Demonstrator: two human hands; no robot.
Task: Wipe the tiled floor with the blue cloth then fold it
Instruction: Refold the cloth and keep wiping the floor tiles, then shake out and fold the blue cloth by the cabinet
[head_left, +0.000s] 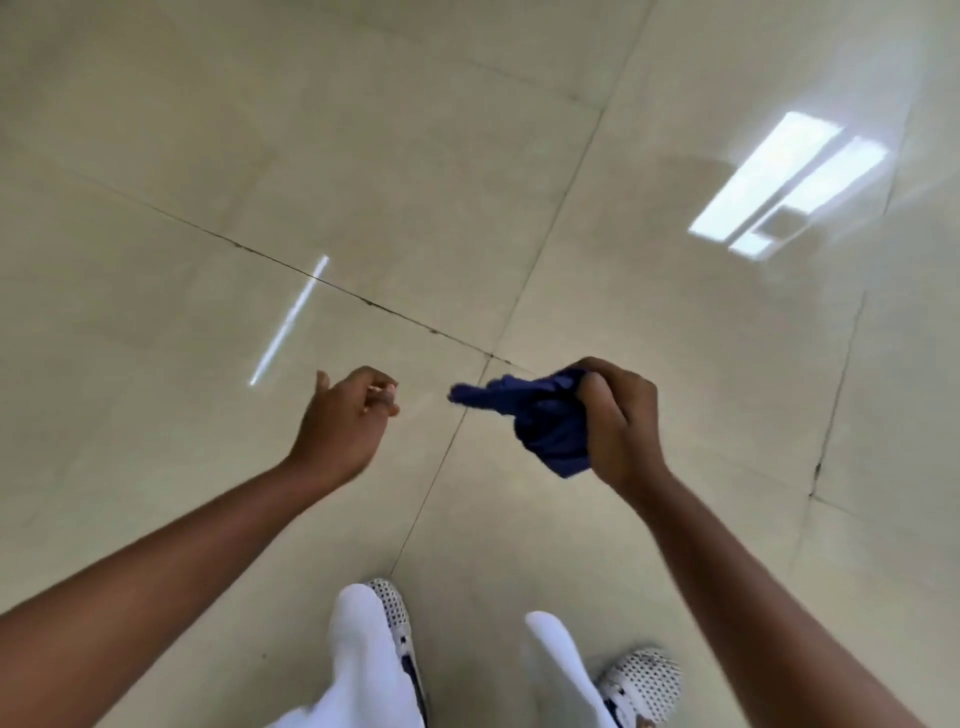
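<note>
While the person stands upright over the glossy beige tiled floor (363, 156), the right hand (618, 421) is clenched around a crumpled dark blue cloth (545, 421), bunching most of it into the palm with one loose end poking out to the left toward the other hand. The cloth hangs in the air well above the tiles, touching nothing but that hand, so no wiping is going on at this height. The left hand (345, 415) sits just to the left of the cloth's free end, apart from it, with fingers loosely curled and thumb near the fingertips; it grasps nothing that can be seen, though motion blur makes the fingertips hard to read. Its position level with the cloth and facing it suggests it is placed to catch the loose end, which would suit spreading the fabric out, either to lay it flat for wiping or to begin a fold; which of the two cannot be told from this view. Holding the cloth wadded in one fist keeps it from trailing, but a wad cannot be folded neatly until it is opened. Dark grout lines (363, 301) cross on the floor just beyond the hands, and bright reflections of ceiling lights (779, 182) lie at far right and left. Near the bottom edge, white trouser legs (363, 649) and spotted white shoes (644, 680) show the feet planted on the tiles.
</note>
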